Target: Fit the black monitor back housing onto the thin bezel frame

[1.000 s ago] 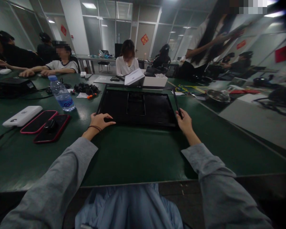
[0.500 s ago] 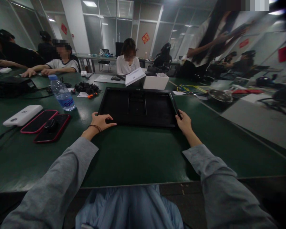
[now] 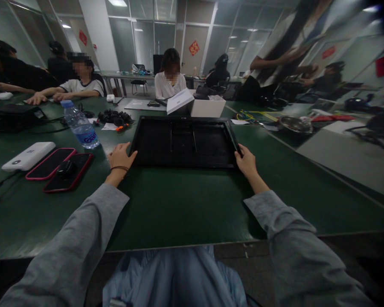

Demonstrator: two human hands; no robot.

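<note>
A black, shallow rectangular tray-like frame [image 3: 185, 161] lies on the green table in front of me, its raised rim facing up and a U-shaped bar inside it. My right hand [image 3: 247, 163] grips its right rim near the front corner, the thumb on the near side and the fingers along the outer edge. At the front left corner is my left hand [image 3: 120, 157], with thumb and fingers apart; the thumb reaches to the corner. Whether its fingertips touch the frame I cannot tell.
Left of the frame stand a water bottle [image 3: 83, 130], a white power bank [image 3: 30, 155] and two red-edged phones [image 3: 80, 172]. Behind it are a white box [image 3: 208, 108] and a seated person [image 3: 170, 81]. A large pale panel [image 3: 348, 157] lies at right.
My left hand has loosened from the front left edge and shifted left, its thumb drawn back to the corner. The right hand keeps its hold; the frame's front edge appears slightly higher in view.
</note>
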